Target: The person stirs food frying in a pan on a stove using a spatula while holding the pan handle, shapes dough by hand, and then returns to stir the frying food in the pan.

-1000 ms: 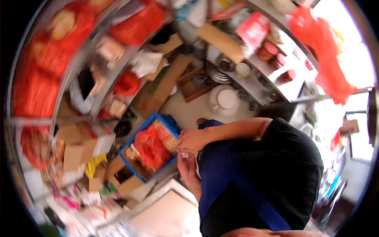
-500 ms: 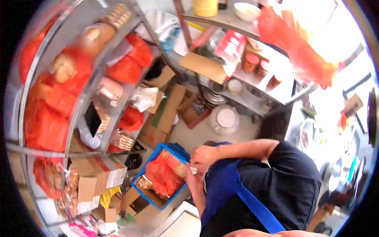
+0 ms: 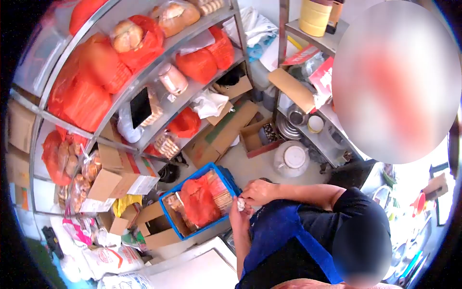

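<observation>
Left grip (image 3: 242, 213): fingers curled, closed on a small whitish piece (image 3: 241, 205), only part of it showing; too small to identify. Right grip (image 3: 258, 192): just above in view, fingers bent down toward the same piece; cannot tell whether they pinch it or merely rest against it. Both held close in front of a blue apron (image 3: 276, 229), which lies below and to the right of them.

Just left of the grips, a blue crate (image 3: 226, 177), its near corner right beside the left grip. Inside: a red bag (image 3: 199, 201) in the middle, with pale packed goods (image 3: 220, 191) on the side toward the grips. Farther left and lower, an open cardboard box (image 3: 160, 234).

Above and right of the grips, a white container (image 3: 292, 159) on the floor, apart from them. Below and left, a pale flat surface (image 3: 195, 270). Well off to the upper left, metal shelving (image 3: 144, 50) bearing several red bags (image 3: 86, 106) and bagged bread (image 3: 177, 18).
</observation>
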The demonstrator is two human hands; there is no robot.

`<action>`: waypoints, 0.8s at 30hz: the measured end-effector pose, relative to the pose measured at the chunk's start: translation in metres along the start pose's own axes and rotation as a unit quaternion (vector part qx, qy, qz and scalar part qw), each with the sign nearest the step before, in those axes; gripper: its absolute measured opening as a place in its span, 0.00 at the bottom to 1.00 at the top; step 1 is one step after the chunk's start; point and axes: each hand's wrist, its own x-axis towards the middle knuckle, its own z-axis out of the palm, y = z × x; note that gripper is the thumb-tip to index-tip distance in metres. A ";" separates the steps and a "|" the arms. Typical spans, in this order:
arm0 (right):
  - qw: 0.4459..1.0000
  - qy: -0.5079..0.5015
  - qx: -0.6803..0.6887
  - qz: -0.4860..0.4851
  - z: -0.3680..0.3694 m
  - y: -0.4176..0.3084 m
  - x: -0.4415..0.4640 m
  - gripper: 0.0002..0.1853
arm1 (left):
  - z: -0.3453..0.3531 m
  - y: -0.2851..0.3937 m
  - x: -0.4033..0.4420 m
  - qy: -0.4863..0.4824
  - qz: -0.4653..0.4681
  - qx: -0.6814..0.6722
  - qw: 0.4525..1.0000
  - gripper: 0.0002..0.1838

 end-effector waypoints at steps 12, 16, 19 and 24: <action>0.996 -0.057 -0.030 -0.069 0.011 -0.009 0.031 0.14 | -0.040 0.004 0.000 0.000 0.060 -0.095 0.994 0.19; 0.996 -0.010 -0.036 -0.085 0.028 0.000 0.026 0.12 | -0.033 0.007 -0.005 0.106 0.070 -0.077 0.989 0.22; 0.992 -0.116 0.004 -0.049 0.006 -0.016 0.045 0.10 | -0.035 0.007 0.000 0.094 0.087 -0.104 0.986 0.22; 0.996 -0.032 -0.001 -0.087 0.013 -0.006 0.033 0.06 | -0.029 0.014 -0.006 0.035 0.087 -0.064 0.994 0.23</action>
